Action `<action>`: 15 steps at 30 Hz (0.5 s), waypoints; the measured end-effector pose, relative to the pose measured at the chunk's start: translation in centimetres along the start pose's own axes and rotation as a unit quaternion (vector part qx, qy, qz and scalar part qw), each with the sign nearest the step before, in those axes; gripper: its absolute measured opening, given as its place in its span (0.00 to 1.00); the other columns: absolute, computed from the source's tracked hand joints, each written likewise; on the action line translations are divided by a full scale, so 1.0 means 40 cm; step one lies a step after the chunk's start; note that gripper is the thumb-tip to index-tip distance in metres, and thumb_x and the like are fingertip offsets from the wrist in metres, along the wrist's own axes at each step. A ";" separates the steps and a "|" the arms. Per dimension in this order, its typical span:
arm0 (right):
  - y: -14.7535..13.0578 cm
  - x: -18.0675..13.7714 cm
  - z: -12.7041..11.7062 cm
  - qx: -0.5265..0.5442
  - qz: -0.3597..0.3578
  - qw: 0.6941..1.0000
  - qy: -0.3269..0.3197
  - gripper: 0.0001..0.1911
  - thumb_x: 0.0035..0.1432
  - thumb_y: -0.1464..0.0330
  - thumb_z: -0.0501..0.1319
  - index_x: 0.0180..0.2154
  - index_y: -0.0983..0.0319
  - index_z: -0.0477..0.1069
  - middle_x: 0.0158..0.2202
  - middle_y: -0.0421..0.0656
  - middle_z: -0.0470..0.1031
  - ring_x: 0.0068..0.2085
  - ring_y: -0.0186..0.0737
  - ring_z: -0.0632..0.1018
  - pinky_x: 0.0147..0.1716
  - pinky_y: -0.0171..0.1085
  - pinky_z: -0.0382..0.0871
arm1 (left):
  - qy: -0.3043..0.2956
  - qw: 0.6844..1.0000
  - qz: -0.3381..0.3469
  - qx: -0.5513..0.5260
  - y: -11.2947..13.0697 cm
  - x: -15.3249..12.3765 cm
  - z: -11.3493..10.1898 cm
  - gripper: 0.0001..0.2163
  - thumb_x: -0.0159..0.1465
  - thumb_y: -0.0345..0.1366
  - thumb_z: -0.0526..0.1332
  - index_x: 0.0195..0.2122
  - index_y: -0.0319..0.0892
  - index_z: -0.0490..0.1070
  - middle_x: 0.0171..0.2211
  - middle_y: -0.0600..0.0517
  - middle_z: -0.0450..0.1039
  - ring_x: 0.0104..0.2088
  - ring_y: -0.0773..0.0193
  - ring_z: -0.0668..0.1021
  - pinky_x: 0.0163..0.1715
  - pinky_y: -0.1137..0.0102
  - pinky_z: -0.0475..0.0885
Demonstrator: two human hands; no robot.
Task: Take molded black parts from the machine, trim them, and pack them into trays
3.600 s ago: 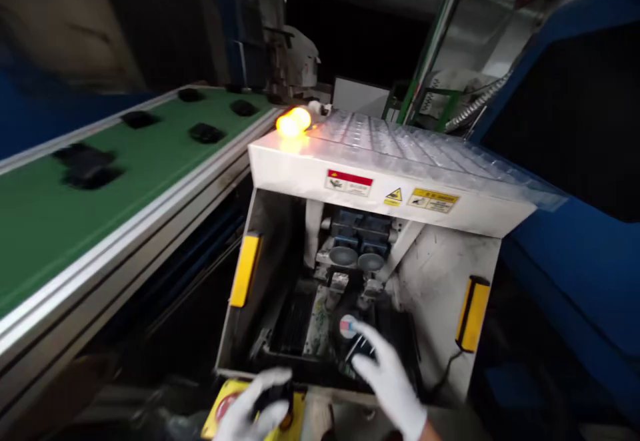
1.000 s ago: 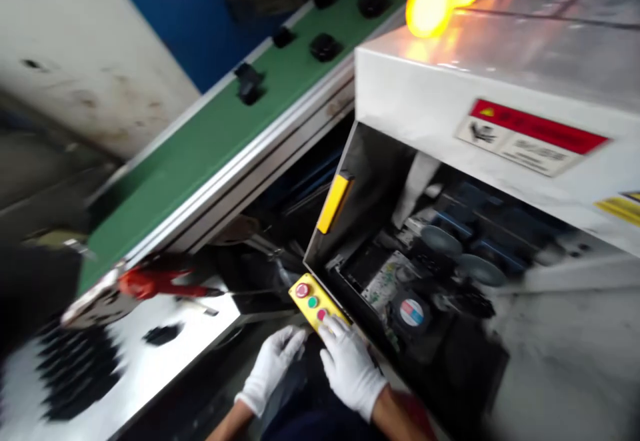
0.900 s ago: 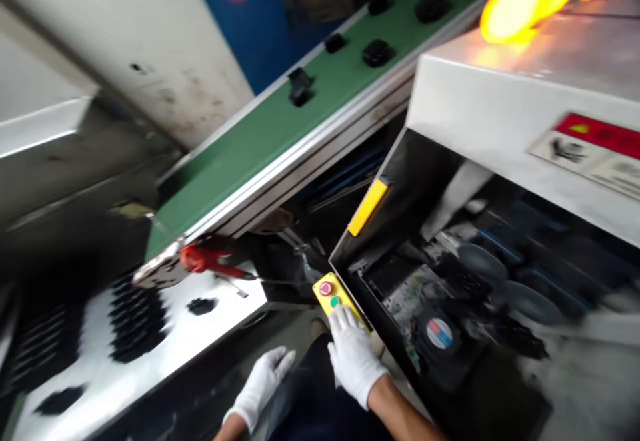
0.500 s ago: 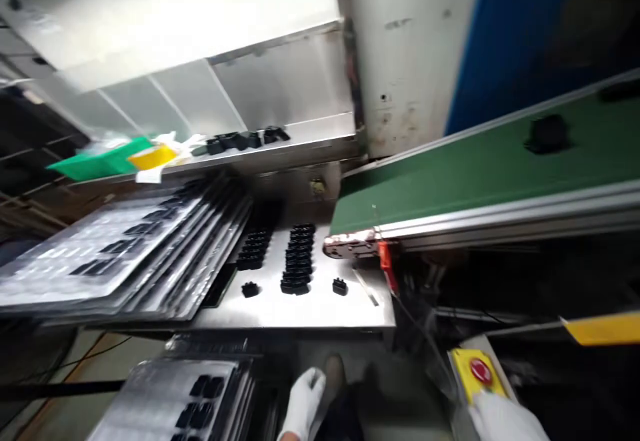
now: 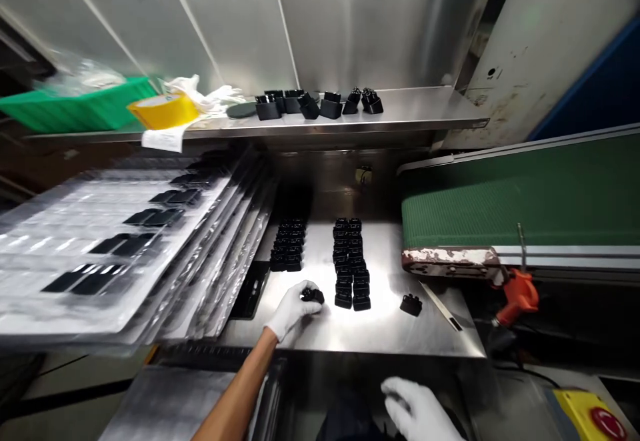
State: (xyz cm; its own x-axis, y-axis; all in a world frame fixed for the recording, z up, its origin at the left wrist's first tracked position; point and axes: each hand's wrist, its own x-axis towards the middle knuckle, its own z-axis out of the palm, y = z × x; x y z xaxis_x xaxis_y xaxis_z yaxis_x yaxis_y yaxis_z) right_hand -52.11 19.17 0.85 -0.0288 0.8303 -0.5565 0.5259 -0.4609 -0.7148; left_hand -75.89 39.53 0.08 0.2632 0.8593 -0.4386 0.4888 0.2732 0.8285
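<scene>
Black plastic part (image 5: 312,294), small & blocky, in left hand (image 5: 291,310)

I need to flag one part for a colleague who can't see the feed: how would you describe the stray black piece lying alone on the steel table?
Start at the steel table below the green conveyor belt. Right of the two rows of black parts lies the lone black part, near the conveyor's chipped end roller. Unlike its neighbours, it sits in no row and no hand touches it.
</scene>
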 end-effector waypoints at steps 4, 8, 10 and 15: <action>-0.179 0.012 -0.058 0.163 -0.048 0.983 0.072 0.17 0.54 0.66 0.59 0.46 0.63 0.76 0.32 0.42 0.74 0.28 0.35 0.72 0.30 0.34 0.68 | -0.075 0.989 0.051 -0.115 0.107 -0.119 0.079 0.18 0.49 0.26 0.71 0.40 0.42 0.70 0.34 0.56 0.73 0.34 0.65 0.75 0.37 0.71 0.71; -0.314 -0.010 -0.100 0.258 -0.060 0.961 0.079 0.09 0.47 0.65 0.68 0.29 0.63 0.73 0.22 0.35 0.62 0.24 0.32 0.63 0.25 0.33 0.59 | -0.064 0.962 0.132 -0.230 0.183 -0.231 0.120 0.17 0.46 0.24 0.73 0.35 0.44 0.73 0.38 0.54 0.73 0.40 0.63 0.76 0.42 0.70 0.71; -0.332 -0.025 -0.104 0.299 -0.049 0.952 0.055 0.11 0.47 0.64 0.69 0.25 0.62 0.70 0.20 0.33 0.58 0.22 0.31 0.61 0.23 0.33 0.56 | -0.031 0.949 0.196 -0.247 0.205 -0.262 0.122 0.14 0.49 0.23 0.71 0.34 0.45 0.75 0.38 0.53 0.72 0.42 0.61 0.76 0.44 0.69 0.71; -0.297 -0.030 -0.099 0.304 -0.142 0.938 0.087 0.07 0.48 0.68 0.71 0.26 0.60 0.75 0.24 0.35 0.64 0.24 0.31 0.65 0.24 0.32 0.59 | -0.057 0.966 0.077 -0.242 0.256 -0.303 0.095 0.35 0.49 0.20 0.69 0.55 0.54 0.63 0.43 0.53 0.74 0.43 0.60 0.78 0.44 0.67 0.73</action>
State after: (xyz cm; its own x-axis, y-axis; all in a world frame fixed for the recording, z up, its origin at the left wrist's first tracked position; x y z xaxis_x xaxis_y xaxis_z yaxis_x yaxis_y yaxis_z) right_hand -54.96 24.90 11.68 0.0729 0.9608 -0.2674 -0.0645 -0.2630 -0.9626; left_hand -70.91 30.28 12.54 0.4051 0.8598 -0.3107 -0.0018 0.3406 0.9402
